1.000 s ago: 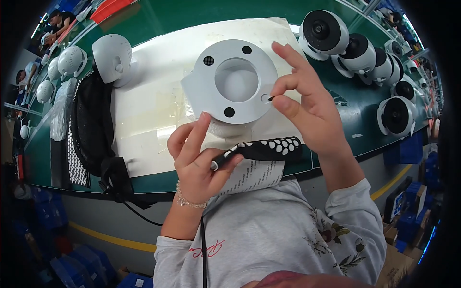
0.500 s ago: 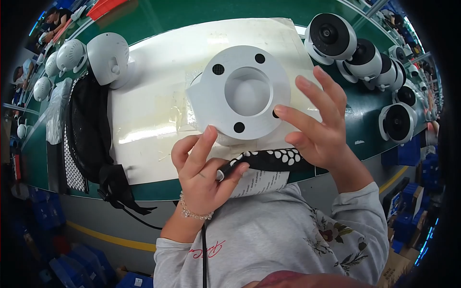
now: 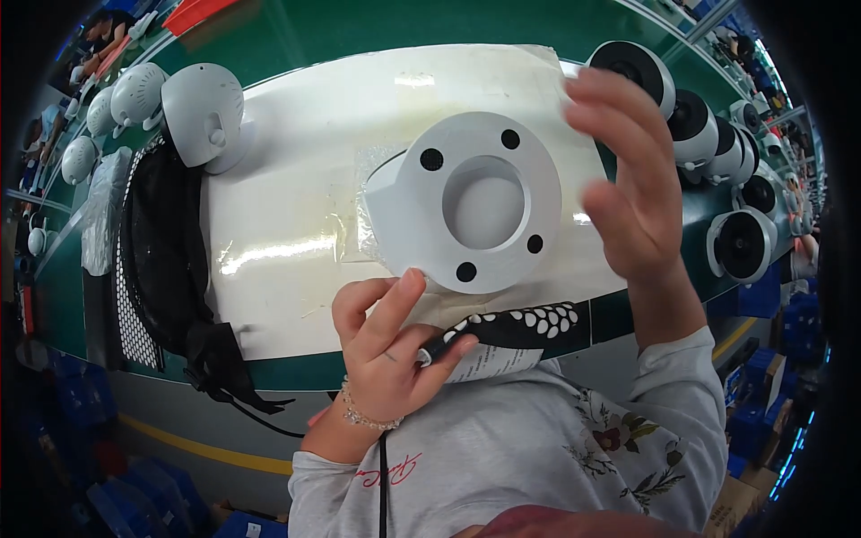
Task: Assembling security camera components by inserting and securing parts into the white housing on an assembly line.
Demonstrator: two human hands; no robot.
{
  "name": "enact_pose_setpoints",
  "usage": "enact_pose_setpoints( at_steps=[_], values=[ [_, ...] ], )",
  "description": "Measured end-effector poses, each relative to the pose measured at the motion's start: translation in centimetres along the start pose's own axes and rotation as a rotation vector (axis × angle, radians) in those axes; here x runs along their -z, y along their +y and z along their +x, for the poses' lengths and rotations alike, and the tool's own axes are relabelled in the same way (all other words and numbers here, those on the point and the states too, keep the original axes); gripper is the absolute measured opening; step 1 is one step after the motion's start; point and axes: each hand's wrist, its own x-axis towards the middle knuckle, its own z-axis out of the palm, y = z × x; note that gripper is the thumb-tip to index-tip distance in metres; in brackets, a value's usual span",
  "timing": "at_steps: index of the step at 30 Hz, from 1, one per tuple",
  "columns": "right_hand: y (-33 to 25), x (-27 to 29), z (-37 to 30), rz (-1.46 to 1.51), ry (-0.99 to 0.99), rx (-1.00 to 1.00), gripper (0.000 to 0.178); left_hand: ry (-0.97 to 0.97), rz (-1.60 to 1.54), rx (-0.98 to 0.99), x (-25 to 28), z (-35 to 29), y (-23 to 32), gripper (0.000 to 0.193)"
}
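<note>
Left hand [image 3: 381,354] is pinching a dotted strip [image 3: 523,330], ideally steadying the white device [image 3: 427,204] near the bench's [image 3: 296,371] front edge; right hand [image 3: 644,211] is hovering, fingers wide.

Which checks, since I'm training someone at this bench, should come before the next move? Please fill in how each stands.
1. Four black pads on the base: ok, all four show around the ring.
2. Pads pressed flat: cannot tell from this angle.
3. Dotted strip held in the left hand: ok, pinched.
4. Left fingertip touching the base: cannot tell; it meets the rim in this view.
5. Right hand clear of the base: ok, apart to its right.
6. Nothing stuck to the right fingers: cannot tell, motion blur.
</note>
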Motion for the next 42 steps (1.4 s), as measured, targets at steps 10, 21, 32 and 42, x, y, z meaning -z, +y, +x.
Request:
enact_pose_setpoints(
  at_steps=[10, 21, 32, 42],
  values=[
    [1.3, -1.1, 6.2, 0.163, -0.484, 0.04, 0.03, -0.025, -0.111, -0.032, 0.6, 0.3, 0.0, 0.026],
    [8.4, -3.6, 11.3, 0.289, -0.192, -0.342, 0.026, -0.064, -0.207, -0.033, 0.6, -0.3, -0.6, 0.025],
    [19.8, -14.3, 8.9, -0.817, -0.08, 0.123, 0.01, -0.128, -0.194, -0.004, 0.8, 0.2, -0.2, 0.025],
    [20.6, -9.5, 5.5, -0.543, -0.31, -0.561, 0.053, -0.135, -0.246, 0.01, 0.4, 0.5, -0.1, 0.029]
  ],
)
